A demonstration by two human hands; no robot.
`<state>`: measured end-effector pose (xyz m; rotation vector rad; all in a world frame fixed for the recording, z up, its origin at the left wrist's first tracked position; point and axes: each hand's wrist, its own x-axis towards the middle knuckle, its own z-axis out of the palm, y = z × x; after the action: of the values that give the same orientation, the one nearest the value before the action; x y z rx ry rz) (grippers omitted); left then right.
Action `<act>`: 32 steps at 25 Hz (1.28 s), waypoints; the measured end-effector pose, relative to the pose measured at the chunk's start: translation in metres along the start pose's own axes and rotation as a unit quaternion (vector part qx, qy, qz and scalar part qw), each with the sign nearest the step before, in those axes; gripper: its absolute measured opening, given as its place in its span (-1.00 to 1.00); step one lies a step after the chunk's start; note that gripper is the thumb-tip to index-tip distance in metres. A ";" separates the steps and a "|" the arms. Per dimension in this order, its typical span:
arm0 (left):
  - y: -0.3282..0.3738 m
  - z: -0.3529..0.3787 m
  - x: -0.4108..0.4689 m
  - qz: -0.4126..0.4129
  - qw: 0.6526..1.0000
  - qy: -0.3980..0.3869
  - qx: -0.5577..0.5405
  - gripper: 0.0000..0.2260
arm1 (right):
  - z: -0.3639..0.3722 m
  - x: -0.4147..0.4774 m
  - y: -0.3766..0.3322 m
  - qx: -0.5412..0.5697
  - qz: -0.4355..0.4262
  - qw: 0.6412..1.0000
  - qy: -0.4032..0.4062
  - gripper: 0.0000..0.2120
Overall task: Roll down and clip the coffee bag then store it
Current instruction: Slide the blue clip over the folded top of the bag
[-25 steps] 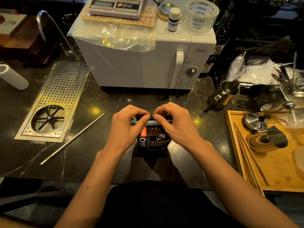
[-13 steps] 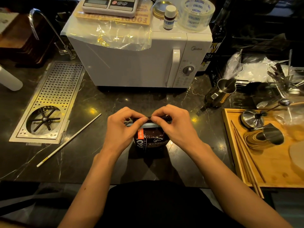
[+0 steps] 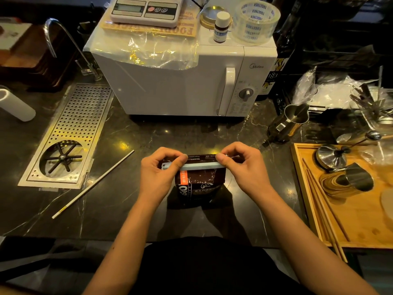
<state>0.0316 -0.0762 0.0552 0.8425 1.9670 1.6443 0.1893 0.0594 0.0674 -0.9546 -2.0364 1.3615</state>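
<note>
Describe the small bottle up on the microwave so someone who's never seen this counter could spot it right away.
Find the white microwave at the back of the dark counter and look along its top, toward the right. The small bottle stands upright between a round gold lid and a clear tape roll; it alone has a white cap on a dark body.

One head-worn camera looks forward and steeply down from above the near edge of the dark counter (image 3: 131,201), close over it. The white microwave (image 3: 182,86) stands opposite, facing the lens, filling the upper centre.
</note>
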 end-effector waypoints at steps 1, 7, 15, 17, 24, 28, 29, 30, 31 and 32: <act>-0.001 0.002 -0.003 0.002 1.000 0.003 0.002 -0.88 | 0.001 -0.002 0.001 0.011 0.004 1.000 0.005 -0.90; -0.008 -0.004 -0.010 -0.028 0.999 0.015 -0.032 -0.91 | 0.000 -0.009 0.006 0.078 0.022 0.997 -0.004 -0.91; -0.011 0.001 -0.008 -0.023 0.998 0.018 -0.058 -0.89 | 0.011 -0.009 0.015 0.149 0.058 0.986 0.036 -0.91; -0.010 0.003 -0.008 -0.048 0.997 0.023 -0.061 -0.90 | 0.012 -0.009 0.018 0.174 0.073 0.981 0.038 -0.91; -0.012 0.002 -0.021 -0.080 0.994 -0.007 -0.071 -0.62 | 0.012 -0.025 0.044 0.168 0.123 0.978 0.007 -0.89; -0.024 0.001 -0.028 -0.123 0.988 -0.075 -0.046 -0.27 | 0.015 -0.033 0.050 0.147 0.130 0.978 -0.065 -0.71; -0.027 0.002 -0.030 -0.130 0.988 -0.077 -0.041 -0.24 | 0.016 -0.033 0.050 0.147 0.129 0.978 -0.068 -0.69; -0.029 0.003 -0.030 -0.136 0.987 -0.074 -0.032 -0.25 | 0.017 -0.032 0.050 0.148 0.129 0.978 -0.069 -0.68; -0.031 0.004 -0.031 -0.138 0.988 -0.075 -0.017 -0.28 | 0.017 -0.032 0.051 0.152 0.128 0.978 -0.071 -0.65; -0.034 0.004 -0.032 -0.137 0.987 -0.081 0.001 -0.29 | 0.018 -0.033 0.053 0.160 0.126 0.976 -0.076 -0.60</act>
<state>0.0520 -0.0993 0.0199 0.6500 1.8762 1.3739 0.2109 0.0367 0.0100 -1.0099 -1.7662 1.8836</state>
